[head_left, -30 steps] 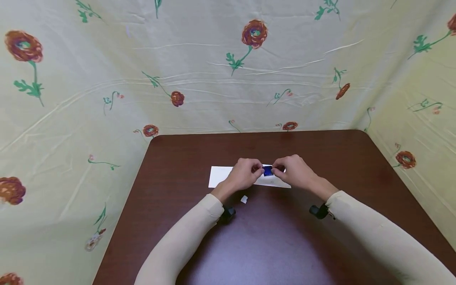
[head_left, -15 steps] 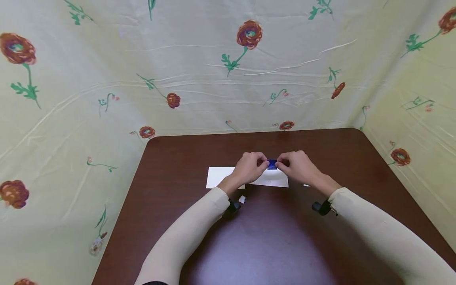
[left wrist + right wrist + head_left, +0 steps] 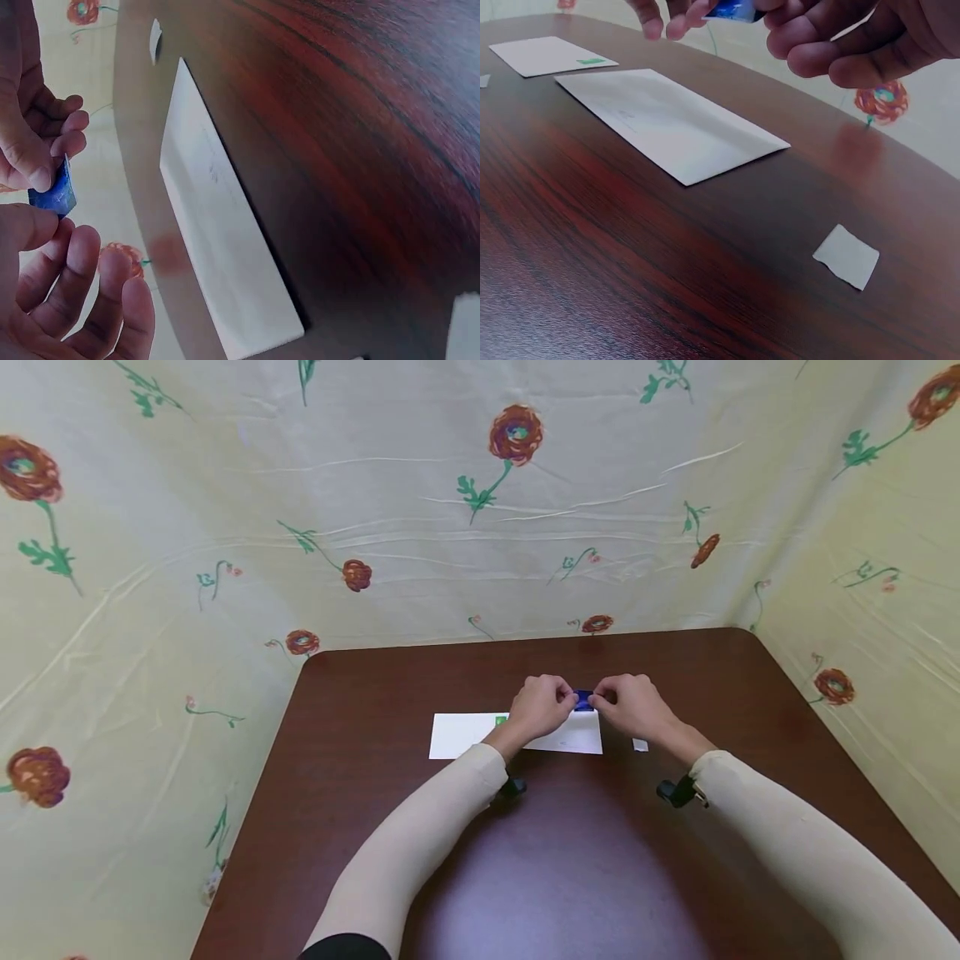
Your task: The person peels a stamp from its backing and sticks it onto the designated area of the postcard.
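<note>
A small blue stamp (image 3: 584, 701) is held up above the table between both hands. My left hand (image 3: 542, 703) pinches its left edge between thumb and index finger, the other fingers loosely bent. On the opposite edge, my right hand (image 3: 636, 706) pinches it the same way. The left wrist view shows the shiny blue face of the stamp (image 3: 56, 196) between the two thumbs. Just below the hands lies a white envelope (image 3: 667, 127) with faint marks on it. To its left is another white envelope (image 3: 551, 56), bearing a green stamp (image 3: 591, 61) at one corner.
A torn white paper scrap (image 3: 847, 257) lies on the brown table (image 3: 585, 860) to the right of the nearer envelope. Another small scrap (image 3: 484, 80) shows at the left edge of the right wrist view. Flowered cloth (image 3: 420, 468) hangs behind the table.
Both hands have risen and shifted slightly right with the blue stamp, away from the envelope. The green stamp and the right-hand paper scrap have come into sight. The head view has turned a little.
</note>
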The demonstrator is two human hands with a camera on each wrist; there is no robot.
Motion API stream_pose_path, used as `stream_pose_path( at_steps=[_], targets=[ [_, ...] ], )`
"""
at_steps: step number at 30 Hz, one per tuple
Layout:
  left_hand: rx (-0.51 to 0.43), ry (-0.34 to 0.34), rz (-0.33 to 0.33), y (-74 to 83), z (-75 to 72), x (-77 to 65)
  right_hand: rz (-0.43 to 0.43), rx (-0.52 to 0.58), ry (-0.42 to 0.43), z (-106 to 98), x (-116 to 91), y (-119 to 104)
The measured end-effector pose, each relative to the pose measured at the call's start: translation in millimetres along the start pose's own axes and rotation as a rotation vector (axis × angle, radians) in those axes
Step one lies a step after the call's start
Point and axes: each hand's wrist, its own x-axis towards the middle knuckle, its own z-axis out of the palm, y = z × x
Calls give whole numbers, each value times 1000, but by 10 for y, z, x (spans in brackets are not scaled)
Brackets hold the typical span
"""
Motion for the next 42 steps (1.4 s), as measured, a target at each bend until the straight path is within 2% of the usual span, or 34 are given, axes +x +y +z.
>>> stream_pose_path(
  at_steps=[7,16,25,42],
  targets=[
    [14,-12,-58,42,173,81,72,29,-79,60,31,170],
    [13,-20,-134,-13,357,133,95,68,-157,201,94,354],
    [22,-49,-204,-49,460,192,90,48,-165,266,119,414],
    [100,-39,-194,-11,485,185,85,4,-151,296,106,391]
  ],
)
